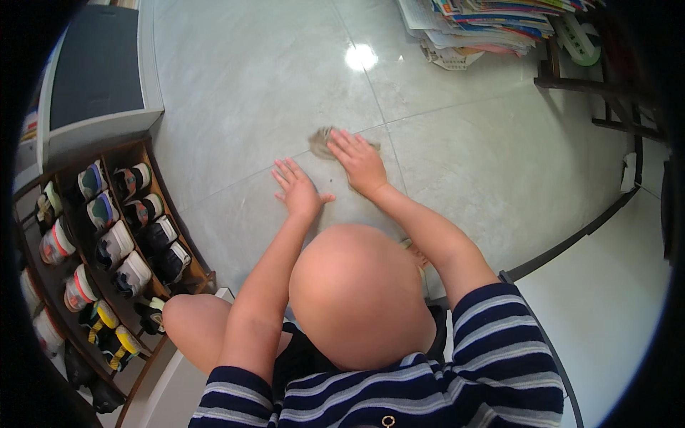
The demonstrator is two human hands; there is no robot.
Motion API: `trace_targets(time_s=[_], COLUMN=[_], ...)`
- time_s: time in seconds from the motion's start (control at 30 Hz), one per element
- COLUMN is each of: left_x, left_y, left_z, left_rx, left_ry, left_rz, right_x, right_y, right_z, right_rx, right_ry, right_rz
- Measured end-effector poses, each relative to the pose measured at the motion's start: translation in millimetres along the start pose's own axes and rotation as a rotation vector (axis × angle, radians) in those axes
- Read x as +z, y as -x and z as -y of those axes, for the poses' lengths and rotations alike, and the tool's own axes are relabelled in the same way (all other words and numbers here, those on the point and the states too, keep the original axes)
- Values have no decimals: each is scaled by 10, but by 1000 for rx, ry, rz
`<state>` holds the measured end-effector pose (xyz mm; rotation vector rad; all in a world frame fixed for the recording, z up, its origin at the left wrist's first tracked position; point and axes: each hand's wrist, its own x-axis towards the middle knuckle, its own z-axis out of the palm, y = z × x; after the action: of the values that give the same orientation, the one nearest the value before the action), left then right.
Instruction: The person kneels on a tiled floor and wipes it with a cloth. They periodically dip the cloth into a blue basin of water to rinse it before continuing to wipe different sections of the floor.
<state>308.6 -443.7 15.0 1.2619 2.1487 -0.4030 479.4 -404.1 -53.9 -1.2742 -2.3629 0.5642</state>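
Note:
A grayish-brown cloth (322, 143) lies crumpled on the glossy tiled floor (460, 160). My right hand (359, 163) is pressed on top of it, palm down, with the fingers stretched forward; cloth shows on both sides of the fingers. To its left, my left hand (298, 188) rests flat on the bare tile with its fingers spread, holding nothing. A small dark speck (330, 181) is on the floor between the two hands. My bent knee is close behind them, between my forearms.
A wooden shoe rack (155, 187) with several pairs of shoes stands at left, below a gray-and-white cabinet (152, 107). At the top right are stacked papers and magazines (481, 32) and a dark wooden frame (578, 84). A dark edge strip (567, 243) curves along the right.

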Motion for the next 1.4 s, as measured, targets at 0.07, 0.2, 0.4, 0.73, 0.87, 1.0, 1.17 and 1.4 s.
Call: trace_targets(time_s=[0.07, 0.2, 0.4, 0.73, 0.87, 1.0, 1.17, 1.4], left_x=[-25, 49, 120, 192, 215, 186, 153, 144], left_y=[8, 58, 85, 78, 48, 32, 56, 39], left_z=[-16, 38, 210, 255, 188, 258, 207, 185], left_rx=[11, 34, 79, 118, 121, 92, 99, 122], left_ry=[-6, 42, 78, 67, 40, 9, 48, 58], left_rz=[1, -66, -144, -161, -150, -133, -112, -78], right_x=[46, -236, -1085, -1542, -1836, -1302, -585, -132], right_y=[126, 397, 894, 1298, 886, 283, -154, -1597], right_z=[63, 222, -546, -2787, -3338, -2757, -1384, -1138], right_rx=[-10, 248, 831, 1190, 914, 561, 289, 337], right_ry=[-173, -379, -306, 517, 431, 233, 151, 291], right_rz=[-65, -202, -784, -683, -594, -490, -269, -379])
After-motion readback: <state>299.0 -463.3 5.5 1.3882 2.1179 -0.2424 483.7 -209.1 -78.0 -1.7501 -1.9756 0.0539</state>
